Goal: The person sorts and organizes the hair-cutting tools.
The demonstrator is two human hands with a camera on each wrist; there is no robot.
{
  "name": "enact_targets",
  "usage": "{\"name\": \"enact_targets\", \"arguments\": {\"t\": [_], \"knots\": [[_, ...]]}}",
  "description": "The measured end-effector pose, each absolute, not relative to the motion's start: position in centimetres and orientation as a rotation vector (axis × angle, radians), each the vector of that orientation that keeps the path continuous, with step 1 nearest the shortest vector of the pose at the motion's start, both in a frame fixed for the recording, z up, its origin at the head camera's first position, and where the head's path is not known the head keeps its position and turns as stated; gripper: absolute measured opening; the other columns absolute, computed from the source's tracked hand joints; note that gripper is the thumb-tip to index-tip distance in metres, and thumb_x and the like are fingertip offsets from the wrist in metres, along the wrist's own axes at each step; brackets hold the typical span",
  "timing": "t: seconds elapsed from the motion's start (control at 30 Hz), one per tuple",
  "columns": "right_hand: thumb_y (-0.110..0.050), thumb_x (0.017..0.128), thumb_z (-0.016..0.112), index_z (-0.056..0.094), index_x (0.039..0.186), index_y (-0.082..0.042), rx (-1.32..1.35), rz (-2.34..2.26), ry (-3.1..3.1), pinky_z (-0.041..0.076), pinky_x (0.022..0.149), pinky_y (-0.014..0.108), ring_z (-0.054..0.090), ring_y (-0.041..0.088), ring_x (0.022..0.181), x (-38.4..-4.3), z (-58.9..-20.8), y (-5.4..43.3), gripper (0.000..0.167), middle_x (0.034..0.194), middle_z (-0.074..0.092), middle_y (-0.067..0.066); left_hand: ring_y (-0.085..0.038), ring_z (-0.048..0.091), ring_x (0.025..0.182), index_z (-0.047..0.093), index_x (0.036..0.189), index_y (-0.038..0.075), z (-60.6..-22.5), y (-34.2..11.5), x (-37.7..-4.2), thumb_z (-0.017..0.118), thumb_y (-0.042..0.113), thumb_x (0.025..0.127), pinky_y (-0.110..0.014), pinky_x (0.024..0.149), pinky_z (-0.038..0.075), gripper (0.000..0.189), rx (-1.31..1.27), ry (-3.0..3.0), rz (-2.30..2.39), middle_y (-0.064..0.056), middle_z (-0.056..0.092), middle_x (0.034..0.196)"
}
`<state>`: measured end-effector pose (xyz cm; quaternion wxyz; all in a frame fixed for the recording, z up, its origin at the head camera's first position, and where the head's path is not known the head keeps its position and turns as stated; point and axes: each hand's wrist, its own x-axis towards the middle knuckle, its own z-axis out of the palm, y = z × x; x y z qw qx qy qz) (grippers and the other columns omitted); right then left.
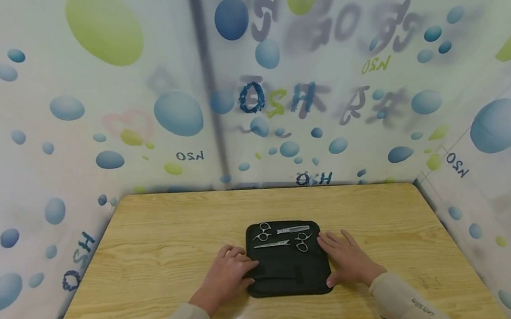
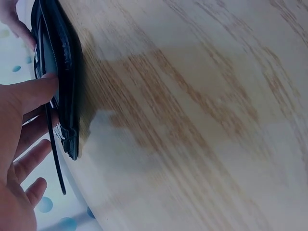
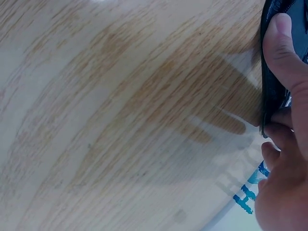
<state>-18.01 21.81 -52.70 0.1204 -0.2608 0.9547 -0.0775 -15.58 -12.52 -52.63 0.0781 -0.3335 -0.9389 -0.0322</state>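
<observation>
A black scissors case (image 1: 277,286) lies opened out on the wooden table. Two silver pairs of scissors sit on its far half: thinning scissors (image 1: 294,229) above and plain scissors (image 1: 272,244) below. At the case's left edge my left hand (image 1: 228,273) pinches the edge; a thin black strip (image 2: 57,159) of it stands up between thumb and fingers in the left wrist view. My right hand (image 1: 349,259) rests along the right edge with fairly straight, spread fingers. Its thumb (image 3: 284,50) touches the near corner, while the other fingertips are partly hidden in the right wrist view.
The wooden table (image 1: 172,221) extends around the case on all sides. Pale walls (image 1: 167,48) printed with blue and green spots and lettering stand behind it and at both sides.
</observation>
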Motion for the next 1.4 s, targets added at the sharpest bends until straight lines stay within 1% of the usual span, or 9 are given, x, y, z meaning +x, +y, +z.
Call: {"name": "enact_targets", "arguments": {"t": [0.37,0.6,0.8,0.93,1.2,1.3,1.4], "knots": [[-0.054,0.066,0.081,0.034,0.151,-0.004,-0.757,-0.189,2.8,0.008,0.12,0.058,0.026,0.034,0.148,-18.0,-52.6,21.7,0.109,0.159,0.032,0.011,-0.014,0.059,0.11,0.072,0.115,0.028,-52.7,-10.9,-15.5,0.072,0.046,0.084,-0.042,0.106,0.039,0.036,-1.017,-2.857,-0.044,0.012,0.074,0.106],[-0.056,0.065,0.081,0.035,0.15,-0.004,-0.779,-0.175,2.815,0.009,0.12,0.058,0.028,0.034,0.148,-18.0,-53.0,21.8,0.11,0.158,0.034,0.011,-0.013,0.058,0.111,0.072,0.116,0.027,-53.0,-9.9,-15.4,0.073,0.046,0.083,-0.042,0.105,0.039,0.038,-1.026,-2.808,-0.036,0.014,0.073,0.105],[-0.055,0.064,0.082,0.035,0.15,-0.004,-0.775,-0.182,2.822,0.009,0.119,0.058,0.028,0.034,0.148,-18.0,-53.1,21.9,0.11,0.158,0.034,0.011,-0.012,0.059,0.11,0.072,0.116,0.027,-53.1,-9.2,-15.4,0.073,0.046,0.084,-0.043,0.107,0.039,0.038,-1.039,-2.796,-0.015,0.014,0.073,0.106],[-0.055,0.065,0.082,0.035,0.15,-0.005,-0.757,-0.18,2.824,0.008,0.12,0.057,0.027,0.033,0.148,-18.0,-53.3,21.9,0.11,0.159,0.033,0.01,-0.013,0.059,0.109,0.072,0.116,0.026,-53.1,-8.8,-15.4,0.073,0.046,0.083,-0.043,0.106,0.039,0.038,-1.03,-2.792,-0.027,0.012,0.073,0.107],[-0.055,0.064,0.082,0.035,0.15,-0.005,-0.739,-0.186,2.837,0.008,0.12,0.056,0.027,0.032,0.148,-18.0,-53.5,21.8,0.11,0.159,0.033,0.009,-0.018,0.057,0.114,0.069,0.119,0.022,-53.5,-10.5,-15.3,0.074,0.048,0.082,-0.044,0.106,0.039,0.046,-0.938,-2.842,-0.069,0.005,0.07,0.114],[-0.054,0.064,0.082,0.036,0.15,-0.005,-0.744,-0.191,2.833,0.009,0.12,0.057,0.027,0.033,0.148,-18.0,-53.4,21.8,0.11,0.158,0.034,0.01,-0.019,0.057,0.112,0.069,0.116,0.021,-53.4,-11.4,-15.2,0.076,0.046,0.08,-0.045,0.105,0.039,0.044,-0.874,-2.858,-0.125,0.003,0.068,0.112],[-0.054,0.064,0.082,0.036,0.15,-0.005,-0.745,-0.183,2.833,0.009,0.12,0.057,0.027,0.033,0.148,-18.0,-53.4,21.8,0.11,0.158,0.034,0.011,-0.019,0.057,0.111,0.07,0.11,0.021,-53.6,-11.9,-15.2,0.077,0.045,0.079,-0.045,0.104,0.041,0.039,-0.858,-2.846,-0.16,0.004,0.067,0.109]]}}
